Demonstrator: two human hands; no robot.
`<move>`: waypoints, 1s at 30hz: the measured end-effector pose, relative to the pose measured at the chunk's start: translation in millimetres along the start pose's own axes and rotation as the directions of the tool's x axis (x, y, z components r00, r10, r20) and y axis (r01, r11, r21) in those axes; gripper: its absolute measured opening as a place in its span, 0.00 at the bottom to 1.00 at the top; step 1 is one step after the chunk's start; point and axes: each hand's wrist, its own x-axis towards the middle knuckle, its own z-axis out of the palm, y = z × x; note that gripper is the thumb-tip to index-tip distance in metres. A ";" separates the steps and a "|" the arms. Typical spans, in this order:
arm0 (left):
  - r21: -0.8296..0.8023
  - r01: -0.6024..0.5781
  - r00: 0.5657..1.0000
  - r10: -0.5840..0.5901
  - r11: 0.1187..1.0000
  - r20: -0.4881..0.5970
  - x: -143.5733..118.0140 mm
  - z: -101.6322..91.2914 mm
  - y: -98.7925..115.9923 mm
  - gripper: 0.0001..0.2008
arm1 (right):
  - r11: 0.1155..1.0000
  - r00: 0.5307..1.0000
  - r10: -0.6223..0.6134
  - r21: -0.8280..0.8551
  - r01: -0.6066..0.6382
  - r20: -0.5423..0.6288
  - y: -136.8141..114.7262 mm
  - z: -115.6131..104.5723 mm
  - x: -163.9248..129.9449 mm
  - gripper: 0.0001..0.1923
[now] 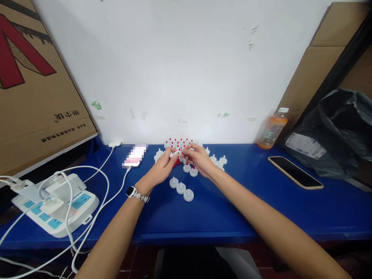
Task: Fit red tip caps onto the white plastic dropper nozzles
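Note:
My left hand [162,167] and my right hand [198,158] meet over the blue table [238,209], fingertips pinched together on one small white cap [178,152] between them. Behind the hands stands a cluster of white caps with red tips [178,142]. Loose red pieces [176,162] lie just under my fingers. More plain white caps [218,160] are scattered to the right, and three white caps [180,189] sit in a short row nearer to me. A watch is on my left wrist.
A phone [134,156] on a white cable lies left of the caps. A white power strip [55,205] with plugs and cables sits at the left edge. A dark phone [295,172], an orange drink bottle [272,129], a black bag [337,131] and cardboard boxes [31,85] surround the area.

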 end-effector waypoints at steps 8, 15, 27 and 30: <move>-0.059 0.012 0.997 -0.016 0.998 -0.070 -0.2 4.9 -0.1 0.17 | 0.990 0.997 0.006 0.144 0.005 -0.076 4.1 12.2 -4.2 0.12; -0.076 0.005 0.997 -0.012 0.997 -0.079 -0.6 5.8 -1.5 0.17 | 0.994 0.998 -0.057 0.089 0.059 -0.028 4.0 17.6 -7.7 0.12; -0.096 0.001 0.997 -0.009 0.995 -0.077 0.1 6.0 -0.9 0.17 | 0.993 0.990 -0.111 0.031 0.114 -0.085 12.1 17.8 -5.6 0.16; -0.080 -0.016 0.995 0.008 0.997 -0.100 -0.1 6.0 1.5 0.16 | 0.987 0.985 -0.156 -0.053 0.152 -0.075 13.4 17.5 -5.9 0.16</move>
